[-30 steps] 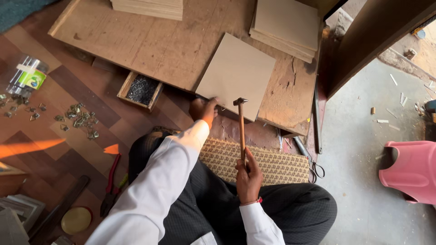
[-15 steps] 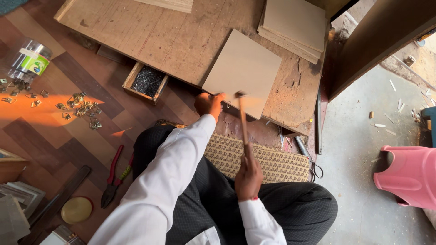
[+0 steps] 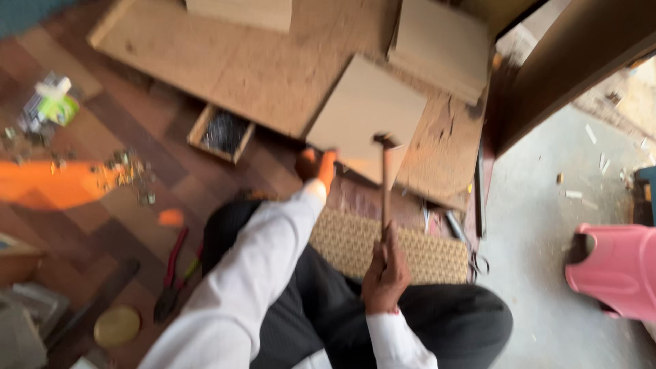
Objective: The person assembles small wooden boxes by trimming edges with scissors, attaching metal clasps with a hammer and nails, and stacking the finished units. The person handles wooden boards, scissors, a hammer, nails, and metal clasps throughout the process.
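A person is sitting on a dark wood-patterned floor (image 3: 102, 225) that is giving way to grey concrete beyond the right hand. The left hand (image 3: 316, 167) is reaching forward, fingers pressing on the near corner of a small square board (image 3: 365, 113); whether it is pinching anything I cannot tell. The right hand (image 3: 386, 270) is gripping a hammer (image 3: 386, 181) upright, its head hovering just over that board's edge. Left of the hands lie red pliers (image 3: 174, 270) and a small tray of nails (image 3: 221, 133); a woven mat (image 3: 389, 249) is lying under the right hand.

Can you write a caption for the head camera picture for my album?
Right hand raises a hammer while the left hand steadies a square board.
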`<state>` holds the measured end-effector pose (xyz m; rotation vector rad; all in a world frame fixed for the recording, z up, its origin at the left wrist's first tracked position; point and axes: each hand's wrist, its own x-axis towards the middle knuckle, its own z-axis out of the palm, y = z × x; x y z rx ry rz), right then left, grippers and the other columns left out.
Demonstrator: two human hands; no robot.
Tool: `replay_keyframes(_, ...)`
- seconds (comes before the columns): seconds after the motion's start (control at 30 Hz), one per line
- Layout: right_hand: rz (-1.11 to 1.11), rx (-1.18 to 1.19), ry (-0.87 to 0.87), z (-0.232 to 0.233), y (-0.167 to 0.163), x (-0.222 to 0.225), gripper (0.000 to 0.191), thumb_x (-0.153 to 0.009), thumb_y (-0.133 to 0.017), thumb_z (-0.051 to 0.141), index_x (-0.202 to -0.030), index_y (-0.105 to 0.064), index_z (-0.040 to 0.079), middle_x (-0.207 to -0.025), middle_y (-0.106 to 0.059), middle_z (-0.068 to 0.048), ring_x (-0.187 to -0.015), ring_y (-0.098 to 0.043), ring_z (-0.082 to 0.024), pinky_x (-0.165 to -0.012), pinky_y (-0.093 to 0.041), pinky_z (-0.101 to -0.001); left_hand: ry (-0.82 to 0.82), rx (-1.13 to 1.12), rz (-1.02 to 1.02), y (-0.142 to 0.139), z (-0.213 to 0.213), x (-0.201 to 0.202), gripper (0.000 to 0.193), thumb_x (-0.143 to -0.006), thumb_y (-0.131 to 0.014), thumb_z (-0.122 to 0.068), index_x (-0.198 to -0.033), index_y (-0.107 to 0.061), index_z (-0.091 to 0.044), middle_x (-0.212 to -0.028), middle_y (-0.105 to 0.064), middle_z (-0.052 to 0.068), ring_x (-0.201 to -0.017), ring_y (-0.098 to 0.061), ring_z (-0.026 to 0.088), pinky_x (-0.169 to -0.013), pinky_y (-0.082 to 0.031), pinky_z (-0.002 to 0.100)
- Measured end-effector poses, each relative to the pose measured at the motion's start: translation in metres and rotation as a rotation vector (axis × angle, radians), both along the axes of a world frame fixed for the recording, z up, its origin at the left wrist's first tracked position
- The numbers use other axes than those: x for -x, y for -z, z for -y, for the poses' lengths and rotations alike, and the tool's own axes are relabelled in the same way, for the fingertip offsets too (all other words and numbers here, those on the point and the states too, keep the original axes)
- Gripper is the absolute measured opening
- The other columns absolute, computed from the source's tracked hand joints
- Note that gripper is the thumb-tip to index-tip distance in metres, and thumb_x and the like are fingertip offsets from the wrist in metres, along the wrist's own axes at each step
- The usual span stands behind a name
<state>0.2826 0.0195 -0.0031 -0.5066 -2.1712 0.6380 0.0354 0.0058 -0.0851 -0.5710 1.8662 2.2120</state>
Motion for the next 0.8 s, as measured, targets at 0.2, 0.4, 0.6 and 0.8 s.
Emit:
replay_keyframes(0.2,0.159,0.055,-0.091,-0.006,0.007,0.0,0.042,-0.098,-0.063,0.006,-0.14,-0.063,0.011,-0.118,-0.076,-0.02,-0.103,-0.075,-0.032,-0.077,-0.06,-0.0375,0.065,0.038,-0.059,-0.013,-0.003,0.006,0.024,-0.068,-0.083,-0.015,-0.063,-0.063,-0.004,-0.06,-0.066,0.007,-0.049,-0.058,0.019,-0.045,-0.049,0.037)
replay_keyframes(0.4,0.413,0.087,0.028,-0.017,0.018,0.005,0.044,-0.095,-0.068,0.007,-0.138,-0.068,0.009,-0.088,-0.072,-0.017,-0.076,-0.07,-0.03,-0.065,-0.054,-0.0385,0.033,-0.113,-0.04,-0.012,-0.004,0.007,0.029,-0.07,-0.087,-0.015,-0.066,-0.062,0.0,-0.062,-0.067,0.008,-0.046,-0.059,0.017,-0.04,-0.05,0.034)
replay_keyframes(0.6,-0.053,0.963,0.137,-0.055,0.027,-0.004,0.039,-0.102,-0.061,0.012,-0.14,-0.064,0.008,-0.073,-0.064,-0.005,-0.055,-0.049,-0.011,-0.046,-0.038,-0.0278,0.184,-0.2,0.286,-0.001,-0.011,0.007,0.046,-0.087,-0.077,-0.042,-0.081,-0.064,0.002,-0.073,-0.069,0.015,-0.056,-0.065,0.023,-0.049,-0.054,0.037)
replay_keyframes(0.8,-0.203,1.614,-0.049,-0.088,0.049,-0.012,0.042,-0.1,-0.059,0.018,-0.141,-0.058,0.009,-0.078,-0.064,-0.007,-0.054,-0.054,-0.011,-0.043,-0.041,-0.0247,0.365,-0.229,0.428,0.009,-0.016,0.006,0.055,-0.095,-0.061,-0.055,-0.085,-0.06,0.0,-0.079,-0.073,0.015,-0.062,-0.071,0.026,-0.053,-0.058,0.038)
